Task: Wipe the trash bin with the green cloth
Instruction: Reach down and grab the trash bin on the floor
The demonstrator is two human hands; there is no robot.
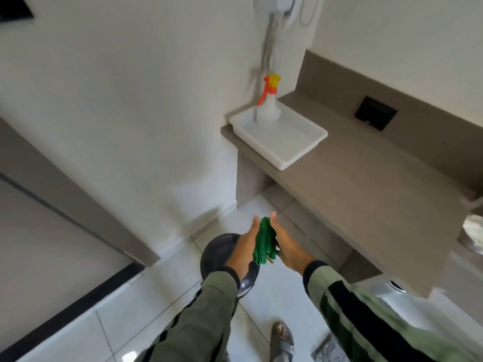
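Bin: I see the trash bin [222, 250], round, dark and glossy, on pale floor tiles [264, 304], partly hidden by my arms.
Cloth: green cloth [264, 241], bunched soft folds, long axis running away from me (above the bin's right edge).
Hands: left hand [244, 248] and right hand [287, 248], fingers straight, palms pressing the cloth between them.
Counter: matte taupe ledge [366, 184]; white plastic tray [278, 134] holding a spray bottle [269, 100].
Writing: none I can read.
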